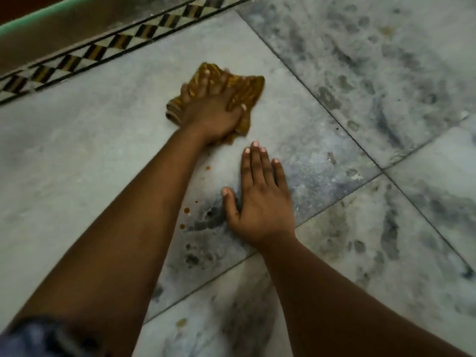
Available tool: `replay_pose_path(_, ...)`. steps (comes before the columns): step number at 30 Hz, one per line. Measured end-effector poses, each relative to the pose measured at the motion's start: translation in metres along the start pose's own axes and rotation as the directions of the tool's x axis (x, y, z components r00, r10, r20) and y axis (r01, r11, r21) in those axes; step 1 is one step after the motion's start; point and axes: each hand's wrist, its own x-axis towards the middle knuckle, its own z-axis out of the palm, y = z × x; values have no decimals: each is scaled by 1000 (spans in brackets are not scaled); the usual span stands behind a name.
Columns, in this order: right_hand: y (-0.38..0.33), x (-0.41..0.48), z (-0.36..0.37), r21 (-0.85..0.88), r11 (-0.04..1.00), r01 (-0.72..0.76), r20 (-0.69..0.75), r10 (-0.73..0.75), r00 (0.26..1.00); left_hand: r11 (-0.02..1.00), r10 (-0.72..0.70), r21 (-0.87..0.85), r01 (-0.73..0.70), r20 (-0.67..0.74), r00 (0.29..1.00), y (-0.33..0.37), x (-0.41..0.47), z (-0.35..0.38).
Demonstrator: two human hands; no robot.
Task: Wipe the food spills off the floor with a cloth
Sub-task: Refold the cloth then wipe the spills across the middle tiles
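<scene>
A crumpled mustard-yellow cloth (248,92) lies on the grey marble floor (90,150). My left hand (211,112) presses down on it with fingers spread, folds of cloth rising between them and beside the thumb. My right hand (260,199) rests flat on the floor nearer to me, fingers straight, holding nothing. Small brown food drops (186,210) dot the tile between my arms, with one more drop (207,167) closer to the cloth. A faint brownish smear (181,322) sits on the tile nearest me.
A patterned black, white and brown tile border (103,48) runs diagonally across the top left, with a wall base (64,24) behind it. Dark grey veined marble tiles (373,73) spread to the right. Tile joints cross near my right hand.
</scene>
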Motion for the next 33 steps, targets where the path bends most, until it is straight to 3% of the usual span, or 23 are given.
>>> replay_pose_path(2, 0, -1, 0, 4, 1000, -1, 2, 1, 1000, 990, 126, 61, -127, 15, 992, -2, -28, 6)
replay_pose_path(4, 0, 0, 0, 9, 1000, 6, 2, -6, 1000, 981, 162, 107, -162, 7, 987, -28, -50, 6)
replay_pose_path(7, 2, -1, -1, 13, 1000, -1, 21, 0, 1000, 992, 19, 124, -19, -1, 1000, -60, -36, -4)
replay_pose_path(11, 0, -2, 0, 13, 1000, 0, 24, 0, 1000, 987, -154, 52, 154, -15, 988, -37, -4, -5)
replay_pose_path(14, 2, -1, 0, -9, 1000, 3, 19, -3, 1000, 994, -100, 35, 102, -43, 994, -12, -26, 6)
replay_pose_path(17, 2, -2, 1, -17, 1000, 19, 41, -18, 999, 996, -59, 63, 63, -76, 995, -32, -90, 14)
replay_pose_path(20, 2, -1, 1, -22, 1000, 13, 28, -12, 1000, 977, -196, 72, 202, -88, 977, -76, -128, 5)
replay_pose_path(22, 3, 0, 3, -34, 999, 14, 29, -13, 1000, 933, -357, 29, 359, -57, 932, -96, -114, -4)
replay_pose_path(24, 4, 0, 3, -50, 999, 12, 36, -11, 999, 904, -428, -42, 426, -44, 903, -92, -88, -9)
replay_pose_path(27, 4, 0, 4, -68, 997, 28, 49, -24, 999, 948, -318, -35, 317, -40, 947, -60, -80, 0)
replay_pose_path(31, 5, 0, 0, -72, 996, 44, 61, -40, 997, 991, -110, 67, 114, -69, 992, -39, -159, 21)
replay_pose_path(33, 9, 0, 3, -89, 996, 27, 74, -21, 997, 992, -100, 72, 105, -66, 993, -55, -198, 27)
